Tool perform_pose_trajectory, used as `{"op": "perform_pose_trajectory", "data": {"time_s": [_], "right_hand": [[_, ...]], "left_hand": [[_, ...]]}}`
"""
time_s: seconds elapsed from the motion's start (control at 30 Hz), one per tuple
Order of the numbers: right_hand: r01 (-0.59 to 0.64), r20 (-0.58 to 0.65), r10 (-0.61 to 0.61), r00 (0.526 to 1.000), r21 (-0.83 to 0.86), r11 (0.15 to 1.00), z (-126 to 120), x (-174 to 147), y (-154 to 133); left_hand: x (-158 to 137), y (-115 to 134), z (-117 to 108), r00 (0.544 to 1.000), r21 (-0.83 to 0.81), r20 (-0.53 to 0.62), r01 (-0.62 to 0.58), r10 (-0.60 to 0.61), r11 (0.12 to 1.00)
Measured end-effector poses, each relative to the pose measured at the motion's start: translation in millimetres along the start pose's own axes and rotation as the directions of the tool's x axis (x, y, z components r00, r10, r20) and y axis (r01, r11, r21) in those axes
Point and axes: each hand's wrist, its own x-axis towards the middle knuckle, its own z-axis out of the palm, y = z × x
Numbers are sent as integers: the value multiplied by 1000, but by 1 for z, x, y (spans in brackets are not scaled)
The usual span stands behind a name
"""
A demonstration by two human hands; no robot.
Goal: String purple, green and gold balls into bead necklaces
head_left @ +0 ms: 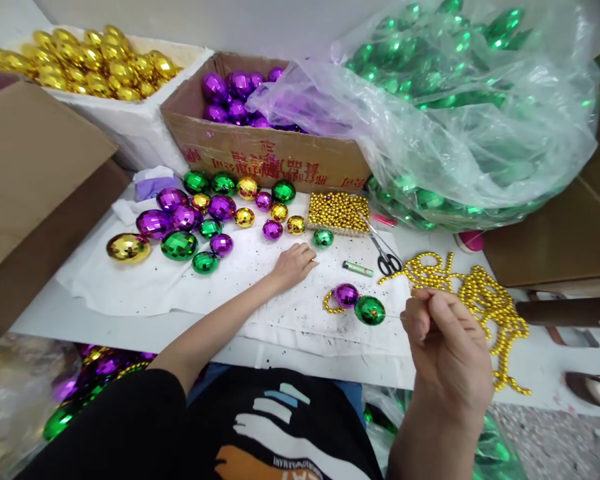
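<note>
My right hand [445, 340] is closed in a pinch on a thin, pale thread [394, 317]. The thread runs left to a shiny green ball [370, 311]. Touching that ball is a purple ball [347, 295], with a small loop of gold beads [333, 304] at its far side. My left hand [295, 267] rests low over the white cloth [260, 300], fingers bent and drawn together; anything between them is too small to make out. Just beyond its fingertips sit a small green ball [323, 238] and a clear box of loose gold beads [338, 230].
Purple, green and gold balls [185, 217] cluster on the left. Scissors [387, 259], a green lighter [358, 269] and gold bead strings [480, 300] lie rightward. Behind stand a carton of purple balls [265, 150], a white foam box [140, 127] and a bag of green ornaments [480, 127].
</note>
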Motion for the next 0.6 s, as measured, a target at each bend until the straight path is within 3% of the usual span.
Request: {"op": "perform_pose_trajectory", "data": {"time_s": [0.13,0.23,0.37,0.43,0.53,0.6], "right_hand": [[124,-123,-154,980,-220,967,1,-7,1],[250,-176,-322,930,-337,908,8,-8,-3],[381,-150,-410,900,-193,904,22,2,-14],[370,-109,-378,919,-86,925,27,10,-17],[187,24,-188,982,44,981,31,22,-17],[73,94,-83,992,105,992,31,26,-19]], "left_hand": [[-5,-5,-18,999,-29,34,20,-19,999],[-15,-11,-33,989,-194,0,148,-151,970],[-28,-18,-41,945,-420,-26,285,-325,862],[-32,-20,-41,939,-438,-50,285,-339,853],[-35,-21,-40,929,-476,-73,287,-363,831],[-37,-20,-39,924,-494,-77,290,-374,820]]}}
